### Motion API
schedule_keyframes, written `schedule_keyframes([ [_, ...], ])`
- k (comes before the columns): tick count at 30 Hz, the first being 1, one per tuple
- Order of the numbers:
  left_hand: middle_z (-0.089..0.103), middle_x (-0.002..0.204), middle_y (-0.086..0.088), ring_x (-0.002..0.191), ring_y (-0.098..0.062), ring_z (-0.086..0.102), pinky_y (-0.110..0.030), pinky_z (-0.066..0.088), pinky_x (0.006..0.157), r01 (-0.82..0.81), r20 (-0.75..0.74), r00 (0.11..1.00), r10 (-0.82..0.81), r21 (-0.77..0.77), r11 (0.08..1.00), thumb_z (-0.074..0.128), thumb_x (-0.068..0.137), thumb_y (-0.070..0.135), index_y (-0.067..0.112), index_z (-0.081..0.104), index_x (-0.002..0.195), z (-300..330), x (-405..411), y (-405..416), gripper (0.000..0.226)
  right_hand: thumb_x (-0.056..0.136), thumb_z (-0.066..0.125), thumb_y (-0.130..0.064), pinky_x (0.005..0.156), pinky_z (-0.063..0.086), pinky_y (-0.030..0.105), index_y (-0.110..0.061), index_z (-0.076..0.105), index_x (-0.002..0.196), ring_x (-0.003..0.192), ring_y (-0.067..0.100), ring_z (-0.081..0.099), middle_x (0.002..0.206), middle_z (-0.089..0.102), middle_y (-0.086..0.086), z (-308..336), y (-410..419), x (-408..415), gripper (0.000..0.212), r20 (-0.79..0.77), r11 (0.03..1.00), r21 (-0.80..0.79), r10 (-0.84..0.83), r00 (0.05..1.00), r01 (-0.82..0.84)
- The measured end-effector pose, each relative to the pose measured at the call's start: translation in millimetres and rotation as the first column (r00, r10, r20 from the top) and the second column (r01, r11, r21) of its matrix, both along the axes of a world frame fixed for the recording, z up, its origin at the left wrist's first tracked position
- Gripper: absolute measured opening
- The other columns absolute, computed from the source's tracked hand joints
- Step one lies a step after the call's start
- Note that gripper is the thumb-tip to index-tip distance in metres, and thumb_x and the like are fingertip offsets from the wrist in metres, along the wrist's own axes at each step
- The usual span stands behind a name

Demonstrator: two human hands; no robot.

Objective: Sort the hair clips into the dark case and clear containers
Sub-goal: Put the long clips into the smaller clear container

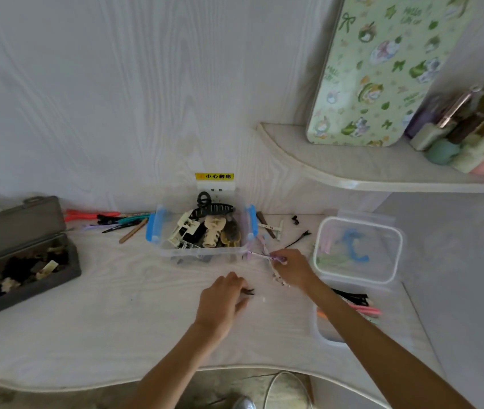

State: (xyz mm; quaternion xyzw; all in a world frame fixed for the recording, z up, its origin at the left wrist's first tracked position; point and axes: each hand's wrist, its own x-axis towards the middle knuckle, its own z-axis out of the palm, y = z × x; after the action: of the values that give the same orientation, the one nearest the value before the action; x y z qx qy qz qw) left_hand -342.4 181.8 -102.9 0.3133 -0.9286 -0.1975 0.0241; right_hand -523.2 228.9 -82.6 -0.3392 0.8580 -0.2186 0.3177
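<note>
My left hand [223, 299] rests on the white desk and pinches a small black clip [249, 291] at its fingertips. My right hand [293, 268] holds several thin pink and lilac clips [264, 255] just right of the clear box with blue latches [158, 224], which is heaped with claw clips. The open dark case [28, 290] on the left holds dark and cream clips. Under my right forearm lies a clear container [327, 335] with black and pink clips. A clear lid [358, 249] lies behind it.
Long coloured clips [107, 219] lie by the wall left of the clear box. A brown clip [265, 224] and small black clips [301, 237] lie to its right. A shelf [353, 175] with a patterned board and bottles overhangs the back right. A socket with a yellow label [214, 176] is on the wall.
</note>
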Motion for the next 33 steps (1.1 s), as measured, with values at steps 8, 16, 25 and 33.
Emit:
schedule_keyframes([
  [8,0.062,0.11,0.003,0.098,-0.02,0.06,-0.031,0.043,0.078,0.091,0.154,0.985,-0.083,-0.04,0.995,0.047,0.094,0.035,0.022,0.058,0.11,10,-11,-7,0.024,0.092,0.048,0.001,0.052,0.05,0.011,0.001,0.061,0.112,0.064,0.012,0.061,0.089,0.061,0.012,54,38,-10,0.024,0.577,0.942,-0.105,-0.204,0.791,0.32],
  [16,0.065,0.1,0.019,0.071,0.003,0.057,-0.013,0.046,0.064,0.081,-0.045,0.996,-0.077,0.094,0.992,0.053,0.088,0.047,0.032,0.061,0.105,36,-30,-6,0.024,0.092,0.054,-0.01,0.072,0.048,0.01,-0.017,0.061,0.117,0.083,0.014,0.062,0.093,0.065,0.0,106,134,-66,0.027,0.346,0.991,-0.131,0.009,0.938,0.039],
  [25,0.064,0.099,0.018,0.078,-0.001,0.054,-0.017,0.038,0.063,0.268,-0.192,0.949,-0.251,0.072,0.961,0.051,0.088,0.051,0.033,0.063,0.105,71,-110,59,0.027,0.089,0.058,-0.018,0.088,0.043,0.022,-0.029,0.058,0.122,0.108,0.013,0.059,0.124,0.061,-0.005,53,192,-78,0.035,-0.154,0.968,0.189,0.194,0.969,-0.164],
  [33,0.063,0.11,0.01,0.1,-0.009,0.058,-0.027,0.047,0.079,0.312,-0.155,0.941,-0.3,0.057,0.948,0.05,0.088,0.051,0.027,0.06,0.111,68,-115,67,0.034,0.093,0.049,-0.024,0.077,0.042,0.02,-0.035,0.062,0.111,0.088,0.003,0.057,0.104,0.062,-0.017,77,189,-84,0.024,-0.267,0.983,0.172,0.104,0.958,-0.059],
])
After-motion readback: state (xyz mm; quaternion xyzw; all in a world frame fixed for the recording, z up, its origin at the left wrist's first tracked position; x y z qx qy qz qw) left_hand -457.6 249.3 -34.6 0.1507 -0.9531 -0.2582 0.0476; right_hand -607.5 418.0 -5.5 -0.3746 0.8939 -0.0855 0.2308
